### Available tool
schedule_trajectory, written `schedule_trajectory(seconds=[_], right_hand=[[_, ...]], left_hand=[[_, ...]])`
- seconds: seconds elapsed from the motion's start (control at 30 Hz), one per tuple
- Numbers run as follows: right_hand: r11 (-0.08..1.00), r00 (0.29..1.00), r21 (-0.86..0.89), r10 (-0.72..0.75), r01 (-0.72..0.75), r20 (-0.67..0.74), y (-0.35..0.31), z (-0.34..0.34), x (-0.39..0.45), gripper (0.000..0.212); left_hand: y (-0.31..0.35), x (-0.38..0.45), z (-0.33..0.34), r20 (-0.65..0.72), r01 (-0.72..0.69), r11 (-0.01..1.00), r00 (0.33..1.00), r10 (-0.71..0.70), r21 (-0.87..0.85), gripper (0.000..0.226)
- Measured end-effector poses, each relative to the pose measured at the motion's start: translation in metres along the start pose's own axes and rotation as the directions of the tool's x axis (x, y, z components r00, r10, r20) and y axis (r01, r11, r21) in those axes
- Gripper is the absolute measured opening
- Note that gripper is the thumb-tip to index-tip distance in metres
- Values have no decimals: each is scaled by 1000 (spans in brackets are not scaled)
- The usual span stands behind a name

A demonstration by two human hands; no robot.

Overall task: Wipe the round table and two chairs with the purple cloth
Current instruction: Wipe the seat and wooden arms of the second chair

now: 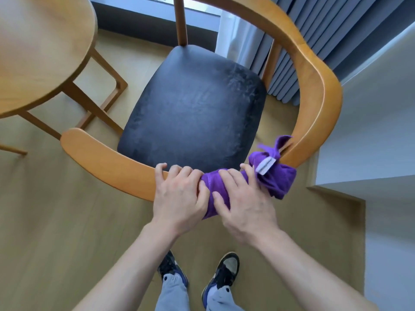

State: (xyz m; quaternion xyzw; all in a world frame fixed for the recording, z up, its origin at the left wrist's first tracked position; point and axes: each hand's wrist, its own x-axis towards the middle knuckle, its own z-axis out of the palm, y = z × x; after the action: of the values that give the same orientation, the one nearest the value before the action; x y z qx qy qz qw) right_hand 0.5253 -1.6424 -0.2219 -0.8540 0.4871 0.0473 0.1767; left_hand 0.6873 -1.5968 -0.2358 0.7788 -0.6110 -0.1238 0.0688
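Here, purple cloth (272, 182) around chair rail (107, 157)

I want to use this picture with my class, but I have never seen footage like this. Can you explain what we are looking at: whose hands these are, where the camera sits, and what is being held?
There is no machine here. A person wears one wide-angle camera on the head, so you look forward and down along their own arms to their shoes. The view bends straight lines at the edges.

Below is a wooden chair with a dark padded seat and a curved backrest rail. A purple cloth is wrapped around that rail. The left hand holds the rail and the cloth's end; the right hand has its grip on the cloth. The round table is at upper left. Grey curtains hang behind.
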Motion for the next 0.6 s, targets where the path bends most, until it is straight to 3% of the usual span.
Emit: schedule_trajectory(seconds=[0.1, 0.17, 0.23, 0.37, 0.5, 0.6], right_hand=[[984, 990, -132, -126, 116, -68, 52, -16, 8, 54], [959, 973, -262, -155, 107, -173, 90, -33, 20, 47], [957, 962, -291, -78, -1, -261, 110, -47, 34, 40], [976, 909, -94, 144, -195, -390, 75, -33, 36, 19], [991, 935, 71, 127, -110, -331, 14, 10, 11, 21], [1000, 969, 3, -5, 5, -248, 18, 9, 9, 26]], left_hand=[[4, 0, 4, -57, 28, 999, 998, -29, -16, 31], [8, 0, 6, -70, 59, 998, 996, -60, -11, 33], [9, 0, 8, -72, 73, 997, 995, -73, -1, 33], [8, 0, 8, -77, 66, 998, 995, -64, 24, 31], [7, 0, 10, -108, 64, 996, 992, -57, 55, 30], [5, -1, 11, -150, 52, 997, 988, -43, 56, 31]])
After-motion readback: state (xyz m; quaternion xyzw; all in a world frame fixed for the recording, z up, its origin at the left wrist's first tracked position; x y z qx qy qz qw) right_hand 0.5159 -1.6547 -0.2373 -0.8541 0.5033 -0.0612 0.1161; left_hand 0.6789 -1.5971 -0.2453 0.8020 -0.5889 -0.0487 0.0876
